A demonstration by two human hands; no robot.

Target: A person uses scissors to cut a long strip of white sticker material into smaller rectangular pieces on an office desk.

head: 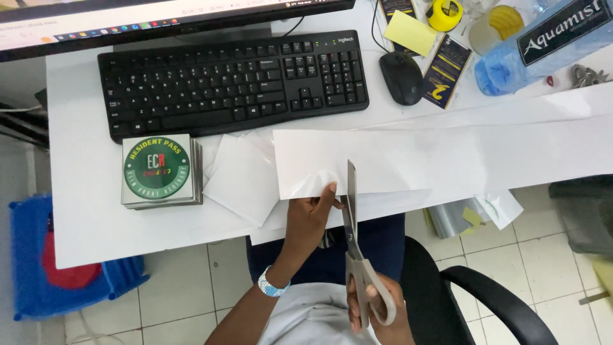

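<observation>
Head view: your left hand [311, 214] pinches near edge of long white sheet [408, 163] overhanging desk [83, 211] front edge. Your right hand [377, 313] closed through scissors [353, 236] handles, blades nearly together, tip just entering sheet. Cut barely started; most of sheet uncut. Sticker stack [159, 171] near front-left, below keyboard [230, 80].

Office workstation: white tabletop [83, 211] bearing keyboard [233, 80], mouse [401, 76] and monitor [159, 22]; swivel chair [485, 294] on tiled floor [549, 255].

White desk [83, 211], black keyboard [233, 83], mouse [401, 78], sticker stack [159, 171], paper sheets [408, 160]
</observation>
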